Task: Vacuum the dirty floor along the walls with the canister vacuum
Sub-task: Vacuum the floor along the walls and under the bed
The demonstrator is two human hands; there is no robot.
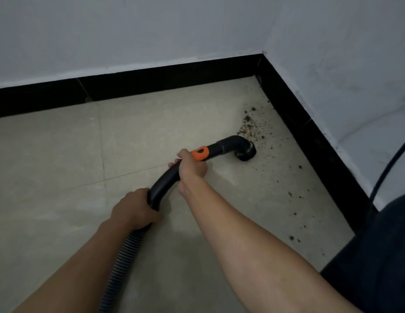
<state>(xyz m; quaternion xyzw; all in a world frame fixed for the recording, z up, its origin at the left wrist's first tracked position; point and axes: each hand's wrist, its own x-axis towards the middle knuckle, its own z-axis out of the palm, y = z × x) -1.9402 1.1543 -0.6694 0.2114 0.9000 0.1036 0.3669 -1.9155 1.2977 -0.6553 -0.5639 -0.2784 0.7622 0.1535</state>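
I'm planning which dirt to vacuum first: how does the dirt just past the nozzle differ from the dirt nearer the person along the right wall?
The dirt pile is dense and touches the nozzle; the scattered specks lie sparse and apart from it. The pile sits nearer the corner, the specks trail along the baseboard. Both are dark crumbs.

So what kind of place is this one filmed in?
Likely a bare indoor room corner: pale tiled floor, black skirting under white walls, soil-like dirt by the vacuum nozzle.
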